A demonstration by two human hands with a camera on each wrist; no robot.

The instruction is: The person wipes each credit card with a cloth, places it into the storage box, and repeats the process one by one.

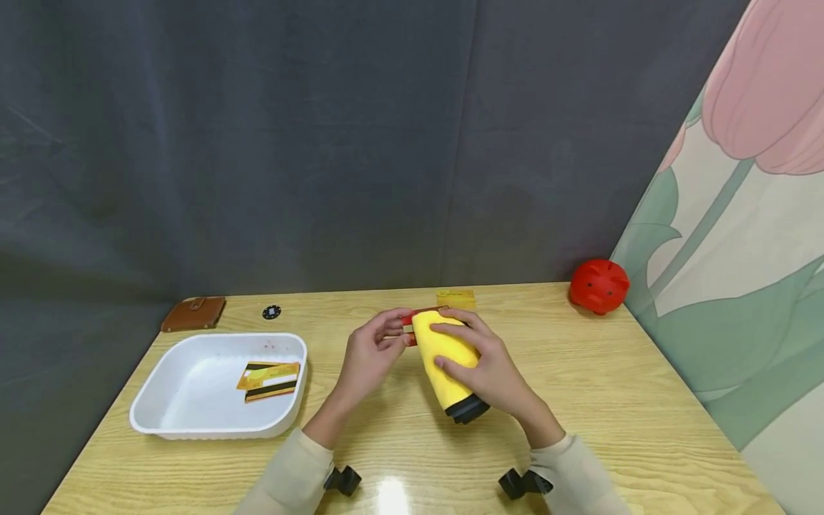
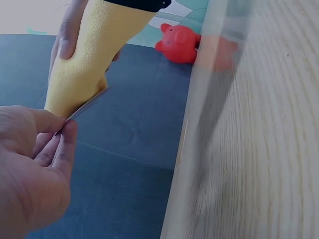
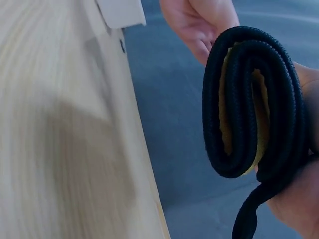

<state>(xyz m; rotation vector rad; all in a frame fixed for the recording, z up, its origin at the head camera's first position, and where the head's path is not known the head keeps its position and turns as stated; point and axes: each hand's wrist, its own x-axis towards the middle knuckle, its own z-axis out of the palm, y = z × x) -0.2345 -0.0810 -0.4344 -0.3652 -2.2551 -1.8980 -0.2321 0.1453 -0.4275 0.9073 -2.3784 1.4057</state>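
Observation:
Between its thumb and fingers my left hand (image 1: 362, 356) pinches a red card (image 1: 408, 322), held above the table. In the left wrist view the card (image 2: 91, 103) appears nearly edge-on, its face against the cloth. A folded yellow cloth (image 1: 444, 357) with black edging is gripped by my right hand (image 1: 494, 368), tilted, its upper end covering part of the card. The right wrist view looks at the cloth's rolled black end (image 3: 234, 104), where several layers show. The part of the card behind the cloth is hidden.
At left stands a white tray (image 1: 144, 408) with yellow-and-black cards (image 1: 273, 379) inside. Behind it lie a brown wallet (image 1: 194, 314) and a black round chip (image 1: 272, 312). A gold card (image 1: 455, 298) lies at the table's back edge; a red piggy bank (image 1: 599, 287) stands back right.

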